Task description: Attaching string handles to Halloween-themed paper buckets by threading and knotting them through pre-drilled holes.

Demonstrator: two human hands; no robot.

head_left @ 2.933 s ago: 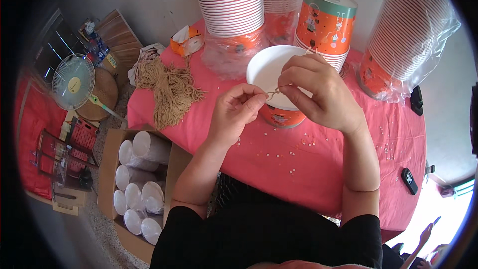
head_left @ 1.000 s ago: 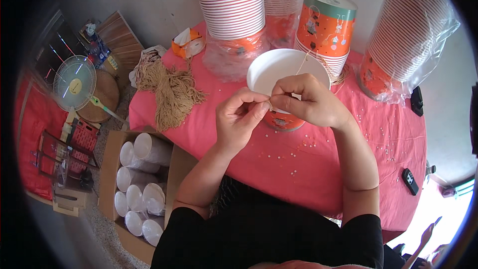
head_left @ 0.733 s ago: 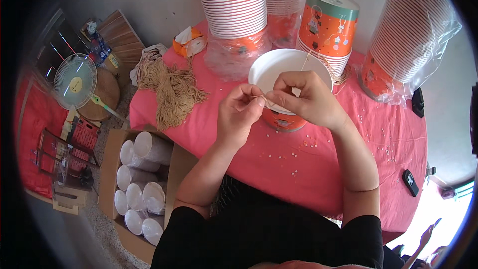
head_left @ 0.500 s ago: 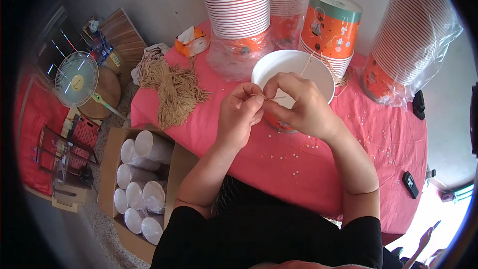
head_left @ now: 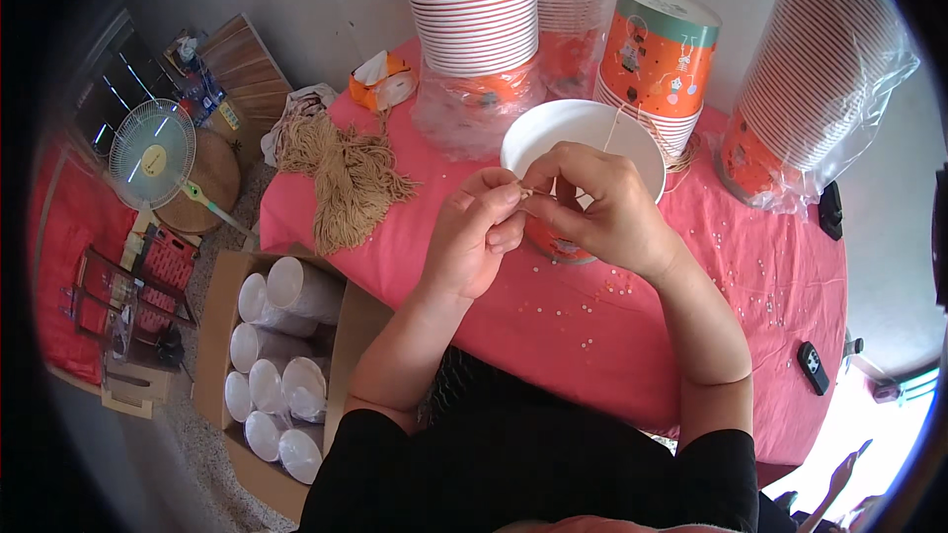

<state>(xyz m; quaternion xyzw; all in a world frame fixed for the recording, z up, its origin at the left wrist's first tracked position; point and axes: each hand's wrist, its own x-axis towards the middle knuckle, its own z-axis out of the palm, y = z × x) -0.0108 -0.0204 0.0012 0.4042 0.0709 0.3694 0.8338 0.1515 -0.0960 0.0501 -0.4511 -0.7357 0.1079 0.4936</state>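
Note:
Over a white-lined paper bucket (head_left: 538, 130) with an orange outside, my two hands meet fingertip to fingertip. My left hand (head_left: 468, 242) is closed, its thumb and forefinger pinching a thin tan cord. My right hand (head_left: 614, 209) pinches the same cord (head_left: 611, 126) from the other side, its fingers curled. One length of it runs up from behind the right hand to the bucket's far rim. Whether a knot or loop lies between the fingertips is too small to make out. My hands hide the bucket's near rim.
A bundle of tan cords (head_left: 346, 178) lies at the table's left. Stacked buckets (head_left: 469, 15), an upturned orange bucket (head_left: 657, 49) and a plastic-wrapped stack (head_left: 805, 79) stand behind. Small white bits (head_left: 617, 288) dot the pink cloth. A carton of wrapped cups (head_left: 212, 336) sits left, a black remote (head_left: 814, 367) right.
My fingers have shifted slightly around the cord at the pinch, with the left thumb tilted up more. The bucket and everything else stay in place.

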